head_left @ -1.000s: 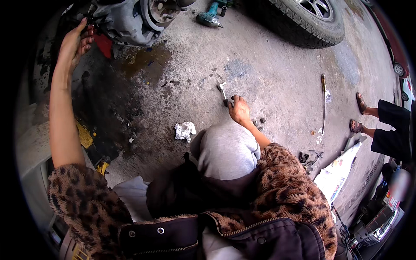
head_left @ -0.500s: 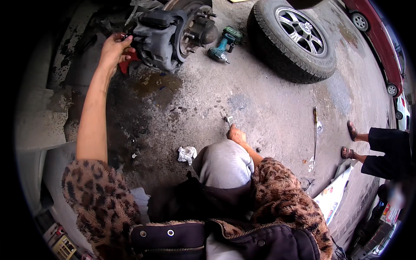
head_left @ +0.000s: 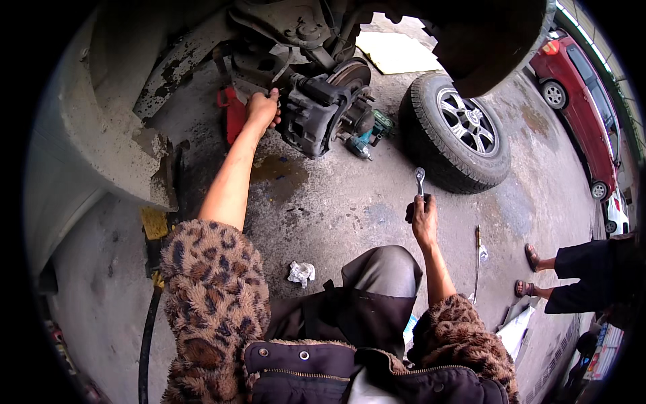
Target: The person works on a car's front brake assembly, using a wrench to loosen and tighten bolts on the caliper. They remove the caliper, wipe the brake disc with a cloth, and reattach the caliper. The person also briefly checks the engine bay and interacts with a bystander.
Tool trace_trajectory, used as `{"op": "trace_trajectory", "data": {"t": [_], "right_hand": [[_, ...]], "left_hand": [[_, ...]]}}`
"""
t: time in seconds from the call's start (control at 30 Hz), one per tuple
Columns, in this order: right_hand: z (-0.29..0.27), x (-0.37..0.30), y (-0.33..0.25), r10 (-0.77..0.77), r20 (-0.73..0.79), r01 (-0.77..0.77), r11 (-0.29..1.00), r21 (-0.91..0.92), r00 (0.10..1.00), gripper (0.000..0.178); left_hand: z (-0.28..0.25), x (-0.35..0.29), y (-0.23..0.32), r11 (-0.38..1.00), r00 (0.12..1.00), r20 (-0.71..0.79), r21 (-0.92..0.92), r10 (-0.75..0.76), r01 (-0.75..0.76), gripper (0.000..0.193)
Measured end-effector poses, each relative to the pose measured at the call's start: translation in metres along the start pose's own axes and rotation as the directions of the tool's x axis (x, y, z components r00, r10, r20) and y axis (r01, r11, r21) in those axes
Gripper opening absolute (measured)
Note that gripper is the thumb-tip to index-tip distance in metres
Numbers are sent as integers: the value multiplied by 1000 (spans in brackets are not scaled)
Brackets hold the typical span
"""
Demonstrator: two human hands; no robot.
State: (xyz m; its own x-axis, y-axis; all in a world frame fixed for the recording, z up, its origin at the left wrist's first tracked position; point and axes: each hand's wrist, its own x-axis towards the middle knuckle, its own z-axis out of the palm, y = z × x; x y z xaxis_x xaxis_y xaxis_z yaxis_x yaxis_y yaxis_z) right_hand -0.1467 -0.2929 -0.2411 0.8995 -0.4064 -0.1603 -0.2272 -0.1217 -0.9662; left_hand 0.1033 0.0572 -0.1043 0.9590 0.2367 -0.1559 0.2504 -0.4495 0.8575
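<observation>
My right hand [head_left: 424, 219] is closed round the handle of a ratchet wrench [head_left: 420, 180], its shiny round head pointing away from me over the concrete. At the inner side of a grey brake caliper [head_left: 306, 121], my left hand [head_left: 262, 111] has its fingers curled together with the thumb up; what they grip, if anything, is hidden. The caliper sits over the rusty-edged brake disc [head_left: 351, 73], beside a hub [head_left: 362, 120] with bare wheel studs. Suspension arms [head_left: 289, 23] hang above. A red jack stand [head_left: 233, 114] stands just left of my left hand.
A teal cordless impact driver [head_left: 363, 143] lies behind the hub, near a removed wheel [head_left: 464, 128]. Crumpled white paper [head_left: 301, 273] and a long thin rod [head_left: 478, 262] lie on the concrete. Another person's sandalled feet [head_left: 528, 273] stand at right; a red car [head_left: 579, 101] is parked beyond.
My right hand has risen from beside my knee and gone forward and right with the ratchet wrench. My left hand stays by the caliper. The view has tilted up, showing more suspension.
</observation>
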Motion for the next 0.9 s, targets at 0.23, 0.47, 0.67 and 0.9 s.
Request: {"op": "trace_trajectory", "data": {"t": [0.23,0.47,0.67,0.9], "right_hand": [[-13,22,-100,-163,126,149,982,115,979,30],[-63,-17,-127,-203,153,174,968,182,967,26],[-60,-35,-142,-216,151,195,971,142,965,27],[-53,-46,-138,-188,158,168,977,131,969,27]], "left_hand": [[17,59,-38,834,828,-179,282,531,-474,18],[51,49,-8,974,975,9,-44,224,-223,26],[49,113,-45,206,96,-211,601,973,-772,29],[31,24,17,984,984,-27,-14,178,-178,34]]}}
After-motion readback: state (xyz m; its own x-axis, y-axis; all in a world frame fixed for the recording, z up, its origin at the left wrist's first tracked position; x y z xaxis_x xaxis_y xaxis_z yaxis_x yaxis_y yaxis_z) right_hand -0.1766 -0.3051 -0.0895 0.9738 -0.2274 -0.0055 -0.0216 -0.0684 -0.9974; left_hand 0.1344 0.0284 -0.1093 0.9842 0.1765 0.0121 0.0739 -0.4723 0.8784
